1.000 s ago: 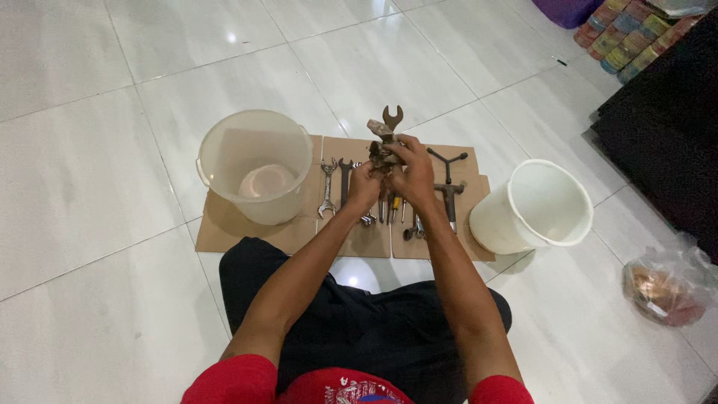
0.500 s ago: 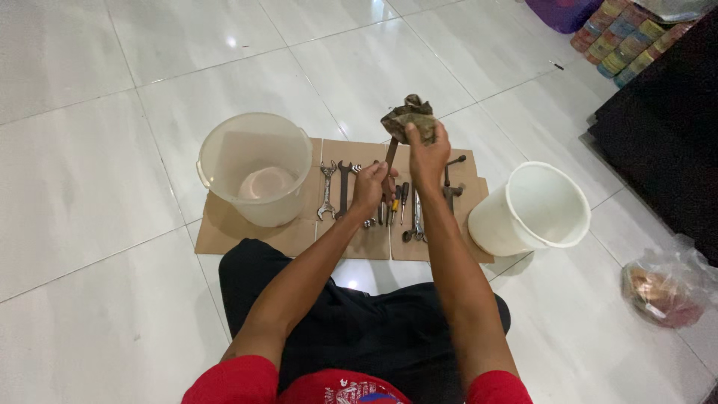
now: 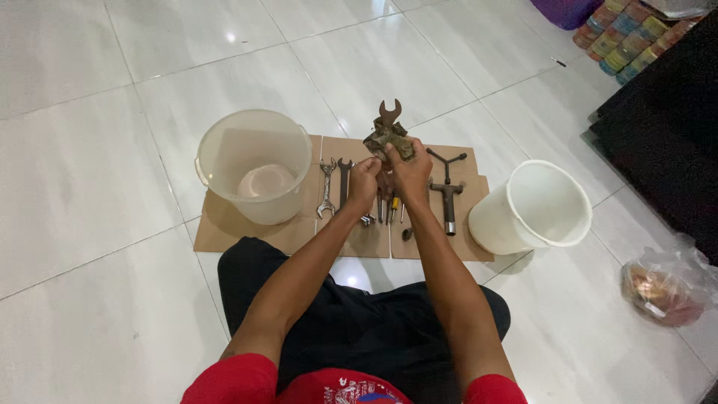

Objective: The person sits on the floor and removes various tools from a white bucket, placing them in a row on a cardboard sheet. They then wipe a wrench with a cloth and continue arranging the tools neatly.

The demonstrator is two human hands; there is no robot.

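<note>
Head view: I read this as the wiping step, my right hand (image 3: 410, 170) clamped on a dirty rag (image 3: 389, 140) around a rusty open-end wrench (image 3: 389, 114), my left hand (image 3: 364, 182) gripping its lower shank, all held above the cardboard sheet (image 3: 224, 228). Next (my judgement) calls for a firm left-hand hold while the rag slides along the wrench over that cardboard.

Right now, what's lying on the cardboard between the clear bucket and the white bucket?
In the head view, between the clear bucket and white bucket: two wrenches, small screwdrivers, a Y-shaped socket wrench, plus both hands.

Bright overhead light, tile glare, sharp
</note>
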